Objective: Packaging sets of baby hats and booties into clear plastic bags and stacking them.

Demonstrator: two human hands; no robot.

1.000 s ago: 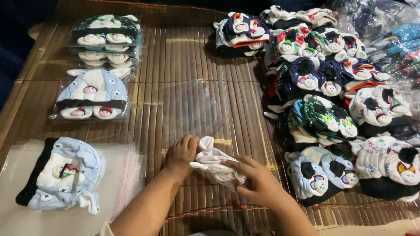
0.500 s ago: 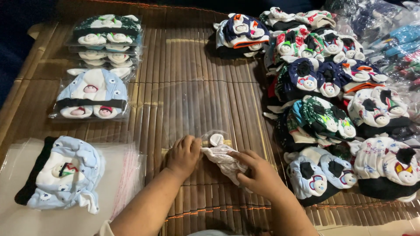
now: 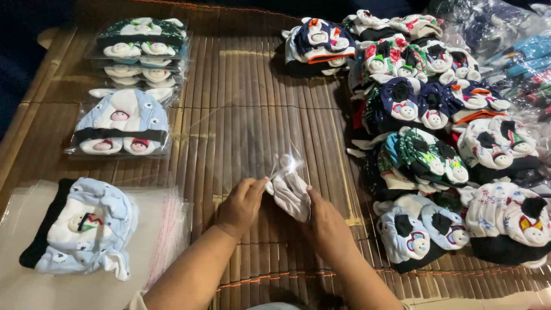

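Centre-bottom of the frame: left hand (image 3: 240, 205) pinches the clear bag (image 3: 247, 135) open, right hand (image 3: 328, 225) fingers grasping the white cloth (image 3: 290, 192) at its mouth, on the mat (image 3: 241, 74).

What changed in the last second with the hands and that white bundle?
Both hands, left and right, kept hold of the white bundle and pushed it up the mat, further into the clear bag, its tip now pointing away. The bagged stacks and loose pile stayed put.

White folded cloth (image 3: 291, 192) — half inside clear plastic bag (image 3: 247, 138).
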